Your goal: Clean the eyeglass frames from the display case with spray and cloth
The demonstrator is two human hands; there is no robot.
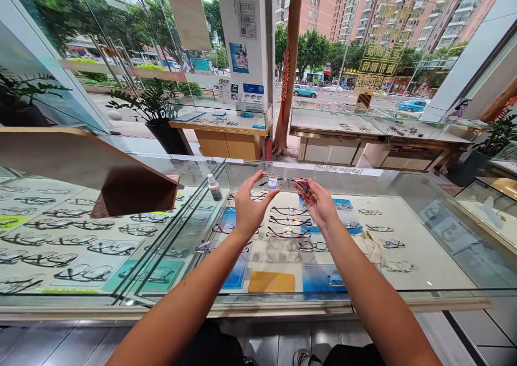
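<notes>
A pair of thin-framed eyeglasses (288,182) is held up above the glass display case (424,247). My left hand (251,207) pinches its left side between thumb and fingers, and a small sticker shows on the left lens. On the opposite end, my right hand (321,202) grips the frame with the fingertips closed. Rows of eyeglasses (290,222) lie inside the case below my hands. A small white bottle (214,188) stands on the glass to the left of my left hand. Right of my right forearm rests a crumpled beige cloth (372,248).
A brown wooden board or stand (133,161) rises over the left case, which holds many eyeglasses. Inside the case near me lies a yellow-orange rectangle (271,282). Further off are a tree-trunk post (288,59), potted plants (161,107) and more display counters (335,140) along the windows.
</notes>
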